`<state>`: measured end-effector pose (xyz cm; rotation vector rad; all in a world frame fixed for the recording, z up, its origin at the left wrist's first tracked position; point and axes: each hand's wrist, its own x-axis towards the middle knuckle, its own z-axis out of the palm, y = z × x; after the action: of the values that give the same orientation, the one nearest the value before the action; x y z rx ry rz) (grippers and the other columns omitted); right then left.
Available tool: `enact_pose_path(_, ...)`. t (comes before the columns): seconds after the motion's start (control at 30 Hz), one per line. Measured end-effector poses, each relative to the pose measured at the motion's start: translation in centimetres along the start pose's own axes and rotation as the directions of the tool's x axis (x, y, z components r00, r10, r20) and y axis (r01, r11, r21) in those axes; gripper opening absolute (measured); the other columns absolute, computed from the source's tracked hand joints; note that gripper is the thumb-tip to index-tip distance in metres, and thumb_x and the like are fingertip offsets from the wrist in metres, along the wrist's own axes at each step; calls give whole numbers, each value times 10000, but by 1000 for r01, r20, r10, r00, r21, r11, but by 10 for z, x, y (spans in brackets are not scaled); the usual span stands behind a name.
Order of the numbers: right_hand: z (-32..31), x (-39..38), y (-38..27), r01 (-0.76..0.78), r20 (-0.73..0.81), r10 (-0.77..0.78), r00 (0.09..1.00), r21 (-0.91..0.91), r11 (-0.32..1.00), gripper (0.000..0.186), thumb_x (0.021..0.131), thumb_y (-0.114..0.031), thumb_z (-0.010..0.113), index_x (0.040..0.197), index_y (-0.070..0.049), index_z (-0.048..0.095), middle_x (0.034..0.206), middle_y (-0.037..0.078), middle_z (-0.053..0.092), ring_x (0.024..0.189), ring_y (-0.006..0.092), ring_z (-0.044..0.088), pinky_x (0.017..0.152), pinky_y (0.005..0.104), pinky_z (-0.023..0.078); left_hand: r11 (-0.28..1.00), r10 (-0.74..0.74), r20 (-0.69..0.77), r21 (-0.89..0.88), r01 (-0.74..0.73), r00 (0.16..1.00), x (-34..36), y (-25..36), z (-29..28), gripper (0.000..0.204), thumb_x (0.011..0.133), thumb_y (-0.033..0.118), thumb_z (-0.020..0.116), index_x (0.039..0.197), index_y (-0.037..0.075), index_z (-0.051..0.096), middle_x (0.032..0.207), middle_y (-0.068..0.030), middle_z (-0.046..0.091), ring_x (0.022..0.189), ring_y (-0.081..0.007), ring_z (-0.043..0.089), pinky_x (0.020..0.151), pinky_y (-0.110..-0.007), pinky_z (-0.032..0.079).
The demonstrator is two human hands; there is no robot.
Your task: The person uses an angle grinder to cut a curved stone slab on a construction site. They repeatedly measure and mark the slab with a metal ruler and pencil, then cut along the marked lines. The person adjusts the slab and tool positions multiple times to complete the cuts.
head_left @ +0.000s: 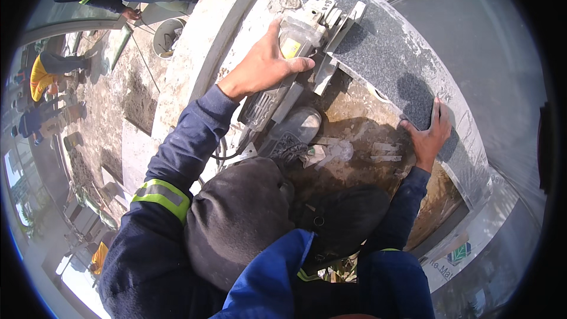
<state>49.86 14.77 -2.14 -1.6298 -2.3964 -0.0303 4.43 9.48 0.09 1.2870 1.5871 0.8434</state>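
The tool point(290, 47), likely heavy and stiff, is being grasped by its body point(262, 109) in the left hand point(267, 64). The slab point(384, 44) is being touched by the spread right hand point(430, 136).

I see the bare left hand point(266, 62) arched, thumb stretched wide of the forefinger; to its right, the bare right hand point(430, 134) parts thumb from fingers, a navy-sleeved forearm point(192, 133) behind each.

Dusty grey power tool point(263, 108), yellow-marked, sits diag. nr upper ctr of frame; speckled grey stone slab point(378, 53), pale-streaked, curves from upper ctr to rt.
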Motion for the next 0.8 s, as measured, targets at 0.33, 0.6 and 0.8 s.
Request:
enact_pose_path(0.33,5,4,1,2,-19,-2,1000,-18,1000,1097,590,-675,867,1490,-138,542,1515,66,534,1407,309,475,1148,540,319,995,-24,8,98,23,1000,2,2,-3,1246,768,522,867,1503,-234,202,938,-238,649,899,-312,681,843,-355,550)
enact_pose_path(0.6,5,5,0,2,-23,-2,1000,-5,1000,1098,592,-709,848,1486,-147,545,1513,61,530,1399,313,479,1145,555,313,999,10,16,51,-11,1000,5,-4,-1,1232,775,499,865,1510,-223,189,1137,-333,657,1080,-371,680,967,-372,531)
enact_pose_path(0.8,5,4,0,-3,-20,3,1000,-6,1000,1102,592,-717,843,1486,-145,545,1518,61,528,1408,309,473,1152,553,308,994,-8,14,111,6,1000,-5,0,-5,1235,776,505,864,1515,-217,188,997,-265,668,954,-330,690,871,-357,550)
